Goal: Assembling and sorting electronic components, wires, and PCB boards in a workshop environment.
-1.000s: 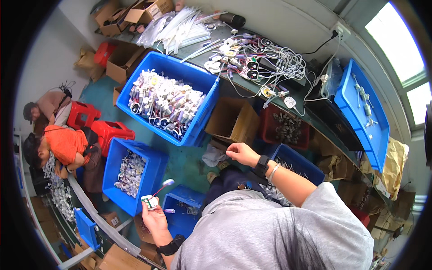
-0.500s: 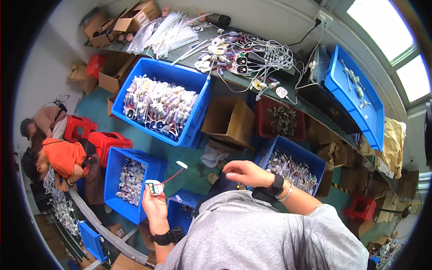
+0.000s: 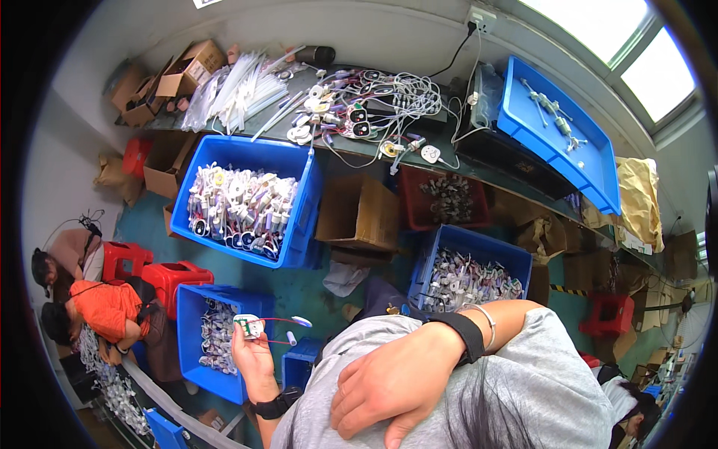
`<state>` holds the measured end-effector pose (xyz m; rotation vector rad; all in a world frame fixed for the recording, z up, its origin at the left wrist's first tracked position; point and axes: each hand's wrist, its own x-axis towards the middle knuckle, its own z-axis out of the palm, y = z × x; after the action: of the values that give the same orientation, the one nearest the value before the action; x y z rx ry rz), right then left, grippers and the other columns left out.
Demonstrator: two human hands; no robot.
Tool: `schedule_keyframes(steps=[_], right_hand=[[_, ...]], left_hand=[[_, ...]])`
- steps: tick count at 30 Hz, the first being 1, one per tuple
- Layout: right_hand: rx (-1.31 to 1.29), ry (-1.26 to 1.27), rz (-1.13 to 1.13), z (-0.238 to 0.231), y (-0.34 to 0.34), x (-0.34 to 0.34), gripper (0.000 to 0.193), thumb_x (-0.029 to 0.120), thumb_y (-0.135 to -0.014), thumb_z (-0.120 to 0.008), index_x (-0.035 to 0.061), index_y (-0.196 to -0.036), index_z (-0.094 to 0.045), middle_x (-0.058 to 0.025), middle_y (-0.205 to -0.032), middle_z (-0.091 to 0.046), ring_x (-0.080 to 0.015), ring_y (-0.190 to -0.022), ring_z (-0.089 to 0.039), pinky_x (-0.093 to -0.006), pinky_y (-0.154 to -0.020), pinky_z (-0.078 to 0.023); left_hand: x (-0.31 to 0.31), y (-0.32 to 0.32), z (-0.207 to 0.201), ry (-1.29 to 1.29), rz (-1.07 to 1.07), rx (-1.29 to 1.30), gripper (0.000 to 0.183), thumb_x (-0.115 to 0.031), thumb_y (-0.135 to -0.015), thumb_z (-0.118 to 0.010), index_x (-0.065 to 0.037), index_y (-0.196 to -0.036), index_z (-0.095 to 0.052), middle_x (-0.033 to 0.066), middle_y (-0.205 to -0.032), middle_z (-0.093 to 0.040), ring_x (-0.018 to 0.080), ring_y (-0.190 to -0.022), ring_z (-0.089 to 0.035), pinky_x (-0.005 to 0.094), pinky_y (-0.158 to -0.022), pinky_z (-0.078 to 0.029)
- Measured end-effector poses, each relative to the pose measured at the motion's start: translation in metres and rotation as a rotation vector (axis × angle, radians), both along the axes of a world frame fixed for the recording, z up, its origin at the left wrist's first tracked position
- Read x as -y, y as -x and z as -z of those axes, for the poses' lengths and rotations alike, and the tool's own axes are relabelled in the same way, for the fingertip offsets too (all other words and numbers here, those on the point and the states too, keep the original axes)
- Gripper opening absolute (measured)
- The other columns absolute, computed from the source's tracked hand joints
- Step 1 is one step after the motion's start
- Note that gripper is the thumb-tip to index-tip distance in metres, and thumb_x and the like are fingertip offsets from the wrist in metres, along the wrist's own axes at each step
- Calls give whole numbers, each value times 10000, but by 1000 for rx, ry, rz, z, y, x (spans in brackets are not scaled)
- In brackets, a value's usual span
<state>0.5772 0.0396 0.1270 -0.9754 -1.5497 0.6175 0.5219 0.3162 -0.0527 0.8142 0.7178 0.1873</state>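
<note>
My left hand (image 3: 255, 364) is closed on a small white wired housing (image 3: 250, 326) with a green circuit board showing in it. Thin red wires run from the housing to an oval white and blue piece (image 3: 301, 322) and a small white cylinder (image 3: 292, 338), both hanging free to the right. Below the hand and behind it stands a blue bin (image 3: 258, 303) with many similar white parts. My right hand (image 3: 393, 382) lies against the front of the grey shirt (image 3: 329, 370), its fingers loosely stretched out and holding nothing.
A large blue bin (image 3: 303, 224) full of wired parts stands before the bench (image 3: 254, 129). Another blue bin (image 3: 419, 262) is at the right, and a cardboard box (image 3: 374, 213) between. Two people (image 3: 112, 310) sit bent over at the left, beside red stools (image 3: 176, 280).
My right hand has come down and nearer, from above the floor to the shirt front. My left hand still holds the wired housing, shifted slightly. The view has tilted and shifted.
</note>
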Motion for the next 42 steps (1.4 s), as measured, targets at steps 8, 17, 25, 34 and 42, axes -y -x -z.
schedule_keyframes(steps=[8, 17, 25, 34, 42], right_hand=[[129, 164, -53, -2, -38, 29, 343, 341, -802, -561, -1, -820, -540, -169, -705, -560, -358, -703, -543, -418, -629, -418], [-96, -11, 3, 14, -114, 80, 345, 342, -822, -537, -2, -832, -547, -169, -712, -554, -348, -703, -537, -405, -640, -416], [52, 170, -109, 42, -198, 147, 279, 294, -868, -491, 20, -826, -521, -64, -732, -517, -257, -750, -514, -369, -736, -393], [-261, 198, 570, 88, -289, 198, 168, 189, -769, -635, 34, -784, -573, -84, -784, -571, -252, -767, -547, -343, -679, -434], [441, 795, 1148, 154, -327, 219, 250, 213, -708, -642, 66, -882, -541, -83, -896, -528, -266, -901, -484, -377, -819, -352]], left_hand=[[23, -26, 1, -42, -22, -53, 171, -203, -883, -478, -47, -944, -510, 100, -854, -595, 214, -756, -613, 239, -523, -501], [78, -93, -1, -59, -4, -122, 163, -198, -892, -463, -46, -933, -504, 96, -852, -593, 204, -751, -612, 241, -526, -491], [136, -161, -9, -110, 18, -199, 161, -200, -893, -465, -48, -940, -489, 98, -845, -590, 201, -748, -611, 252, -525, -497], [176, -200, -24, -196, 17, -288, 151, -208, -889, -475, -62, -929, -484, 81, -849, -588, 186, -757, -608, 252, -554, -487], [183, -216, -16, -170, -12, -318, 154, -202, -891, -471, -58, -945, -486, 75, -850, -588, 178, -763, -605, 259, -585, -492]])
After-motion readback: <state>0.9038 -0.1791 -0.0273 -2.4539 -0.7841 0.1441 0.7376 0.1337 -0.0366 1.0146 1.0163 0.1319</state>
